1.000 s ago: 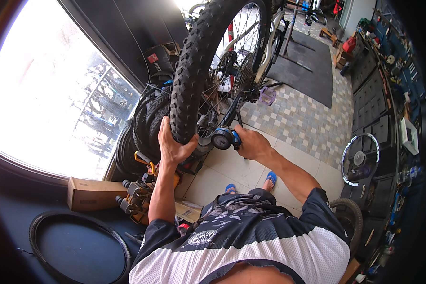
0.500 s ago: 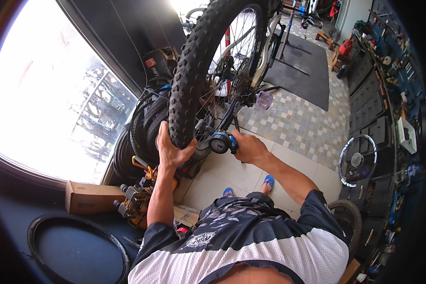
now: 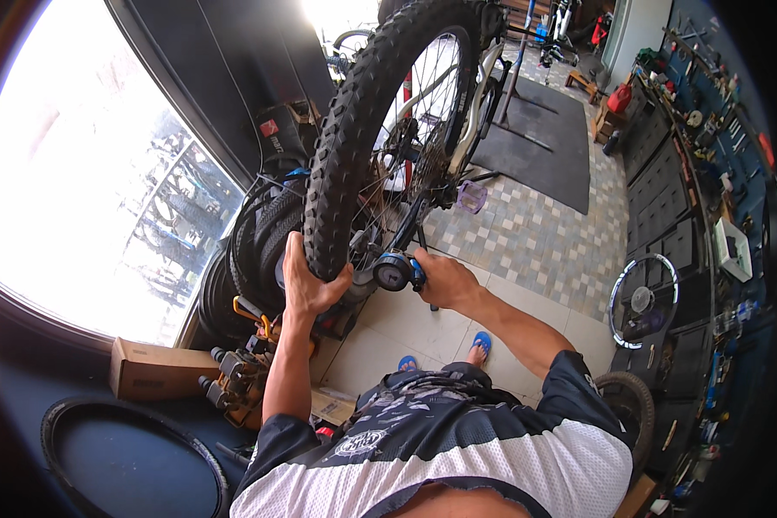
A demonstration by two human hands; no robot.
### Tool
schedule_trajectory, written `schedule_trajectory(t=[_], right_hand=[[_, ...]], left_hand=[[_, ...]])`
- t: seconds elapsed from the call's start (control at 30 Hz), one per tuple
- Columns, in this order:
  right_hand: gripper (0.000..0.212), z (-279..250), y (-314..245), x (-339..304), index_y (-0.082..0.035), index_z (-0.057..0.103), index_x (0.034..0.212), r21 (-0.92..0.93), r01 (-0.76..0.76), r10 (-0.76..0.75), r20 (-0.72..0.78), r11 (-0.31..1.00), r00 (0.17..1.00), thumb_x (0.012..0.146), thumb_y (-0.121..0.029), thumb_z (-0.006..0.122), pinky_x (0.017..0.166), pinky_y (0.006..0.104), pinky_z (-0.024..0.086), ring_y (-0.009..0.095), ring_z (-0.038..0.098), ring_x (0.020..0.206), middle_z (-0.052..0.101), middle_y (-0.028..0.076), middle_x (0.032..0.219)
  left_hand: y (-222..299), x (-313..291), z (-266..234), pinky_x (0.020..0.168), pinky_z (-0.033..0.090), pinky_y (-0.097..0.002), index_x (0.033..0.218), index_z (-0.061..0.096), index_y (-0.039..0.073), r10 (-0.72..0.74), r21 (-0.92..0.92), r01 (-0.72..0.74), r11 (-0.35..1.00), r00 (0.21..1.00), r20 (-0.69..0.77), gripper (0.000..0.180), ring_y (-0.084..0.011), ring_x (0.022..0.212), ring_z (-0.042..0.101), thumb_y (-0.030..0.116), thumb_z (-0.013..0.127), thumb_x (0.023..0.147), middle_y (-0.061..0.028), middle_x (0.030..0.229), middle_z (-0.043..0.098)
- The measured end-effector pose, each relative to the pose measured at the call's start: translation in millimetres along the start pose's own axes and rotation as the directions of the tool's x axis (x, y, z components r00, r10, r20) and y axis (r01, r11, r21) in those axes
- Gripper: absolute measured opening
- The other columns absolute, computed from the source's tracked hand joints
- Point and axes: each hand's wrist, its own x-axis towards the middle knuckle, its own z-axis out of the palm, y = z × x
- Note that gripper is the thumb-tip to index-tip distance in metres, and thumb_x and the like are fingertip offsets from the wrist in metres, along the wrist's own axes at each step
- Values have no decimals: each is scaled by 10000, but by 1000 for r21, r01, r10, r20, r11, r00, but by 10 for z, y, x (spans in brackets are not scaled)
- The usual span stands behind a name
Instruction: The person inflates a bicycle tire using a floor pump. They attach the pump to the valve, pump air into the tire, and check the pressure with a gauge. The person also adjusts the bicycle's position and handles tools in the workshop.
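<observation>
A bicycle (image 3: 482, 105) with a pale frame is held up in front of me, its wheel toward me. My left hand (image 3: 312, 283) wraps the bottom of the knobby black tyre (image 3: 326, 177), thumb on the right side and fingers on the left. Just to the right, my right hand (image 3: 447, 283) is closed round the blue handle of a tyre inflator with a round black gauge (image 3: 392, 273). The inflator sits close beside the rim, below the rear sprockets (image 3: 430, 166). Its tip is hidden, so I cannot tell whether it touches the valve.
Spare tyres (image 3: 272, 224) hang at the left beside a bright window. A cardboard box (image 3: 160, 369) and a loose tyre (image 3: 56, 449) lie lower left. On the right stand a drawer bench (image 3: 660, 203) and a loose wheel rim (image 3: 615, 309). A black mat (image 3: 544, 147) covers floor beyond.
The whole view has shifted slightly, so most things sit a little lower and further left. Both hands keep the same hold on the tyre and the inflator.
</observation>
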Motion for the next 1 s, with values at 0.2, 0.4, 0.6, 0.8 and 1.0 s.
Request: schedule_trajectory(t=[0.2,0.4,0.6,0.8,1.0], right_hand=[[359,-3,-20,-1,-23,500,1134,4,-2,2,0,1000,1000,835,-56,695,827,582,567,513,711,949,718,291,928],[340,-46,-51,-22,-29,493,1155,-1,-14,14,34,1000,999,872,-79,672,848,597,568,515,711,976,723,282,976],[342,-61,-66,-24,-37,483,1171,-10,-17,18,52,1000,998,887,-93,665,855,607,568,521,710,985,722,279,1009],[345,-39,-30,-8,-38,480,1166,-8,2,-1,41,1000,999,881,-91,669,844,611,564,519,710,971,723,279,1010],[335,-20,-4,-5,-39,483,1153,4,30,-30,9,1000,1000,876,-81,667,837,611,559,514,711,973,729,269,973]], left_hand=[[28,1,-15,798,479,-491,1013,472,-15,-45,-6,45,999,999,18,565,-401,847,565,251,845,683,-200,912,527],[79,4,-17,796,475,-485,993,455,-6,-48,23,48,999,999,1,556,-385,834,553,246,846,687,-196,892,519],[45,-21,-11,812,478,-488,1033,463,-14,-52,17,52,999,999,10,577,-386,854,558,241,851,690,-197,921,519],[97,-32,-39,872,480,-488,1110,477,-40,-99,1,99,995,994,50,640,-388,931,558,244,880,702,-201,1002,505],[196,-28,-89,926,469,-502,1130,486,-72,-104,135,95,986,993,58,681,-394,1032,544,264,909,716,-216,1093,467]])
